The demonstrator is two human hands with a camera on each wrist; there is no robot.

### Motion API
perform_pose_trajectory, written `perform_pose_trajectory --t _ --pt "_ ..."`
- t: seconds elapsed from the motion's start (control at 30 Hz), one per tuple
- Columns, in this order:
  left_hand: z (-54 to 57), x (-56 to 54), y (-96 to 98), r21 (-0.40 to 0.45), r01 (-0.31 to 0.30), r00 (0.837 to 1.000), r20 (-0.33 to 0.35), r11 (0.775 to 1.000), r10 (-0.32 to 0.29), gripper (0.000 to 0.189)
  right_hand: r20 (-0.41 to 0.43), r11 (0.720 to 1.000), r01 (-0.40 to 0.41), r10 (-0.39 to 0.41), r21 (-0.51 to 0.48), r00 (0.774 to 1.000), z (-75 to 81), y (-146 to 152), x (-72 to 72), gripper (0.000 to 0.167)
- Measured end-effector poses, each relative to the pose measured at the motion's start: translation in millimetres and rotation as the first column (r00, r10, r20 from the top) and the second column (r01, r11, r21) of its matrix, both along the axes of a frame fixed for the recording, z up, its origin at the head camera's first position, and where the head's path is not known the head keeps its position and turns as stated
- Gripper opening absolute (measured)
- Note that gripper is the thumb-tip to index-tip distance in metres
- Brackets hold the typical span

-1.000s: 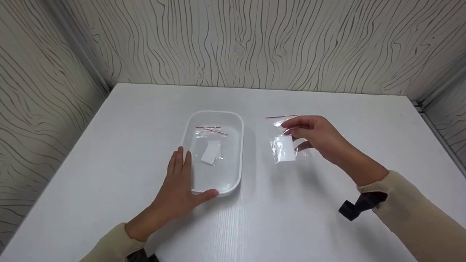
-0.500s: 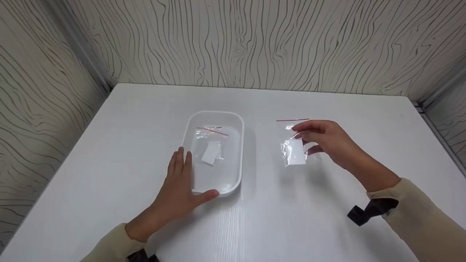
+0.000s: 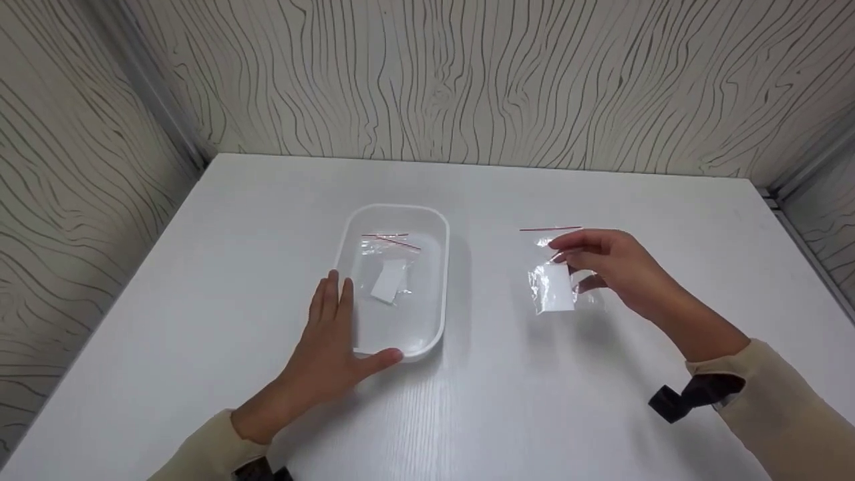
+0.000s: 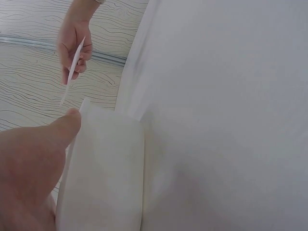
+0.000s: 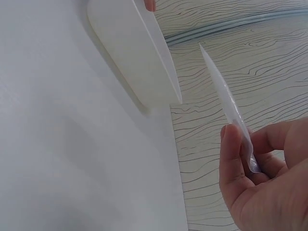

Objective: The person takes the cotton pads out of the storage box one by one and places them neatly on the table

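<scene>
A clear zip bag with a red seal line and a white rectangular piece inside hangs upright above the table, pinched at its right side by my right hand. Seen edge-on in the right wrist view, the bag sits between thumb and fingers. My left hand lies along the near left corner of a white plastic tray, fingers straight at its rim and thumb along its near edge. Inside the tray are overlapping zip bags with red seal lines and a white piece showing.
The white table carries the tray left of its middle. Wood-patterned panels rise behind and at both sides. Each wrist wears a black camera mount below a beige sleeve.
My right hand has moved right and toward the near edge, carrying the zip bag farther from the tray. My left hand and the tray have stayed in place.
</scene>
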State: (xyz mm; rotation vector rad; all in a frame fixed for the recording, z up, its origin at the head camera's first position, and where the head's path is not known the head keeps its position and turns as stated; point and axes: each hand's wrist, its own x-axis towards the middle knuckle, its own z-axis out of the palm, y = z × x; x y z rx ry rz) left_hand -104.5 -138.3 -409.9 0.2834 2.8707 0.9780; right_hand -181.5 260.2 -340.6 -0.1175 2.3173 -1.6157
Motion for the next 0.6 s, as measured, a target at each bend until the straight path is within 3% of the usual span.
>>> perform_pose_trajectory --t 0.6 --pt "-1.6 -0.5 -0.2 -0.018 0.003 1.0 -0.022 1.0 -0.004 0.128 -0.01 0.998 -0.011 0.011 0.054 1.0 -7.3 34 3.6 0.027"
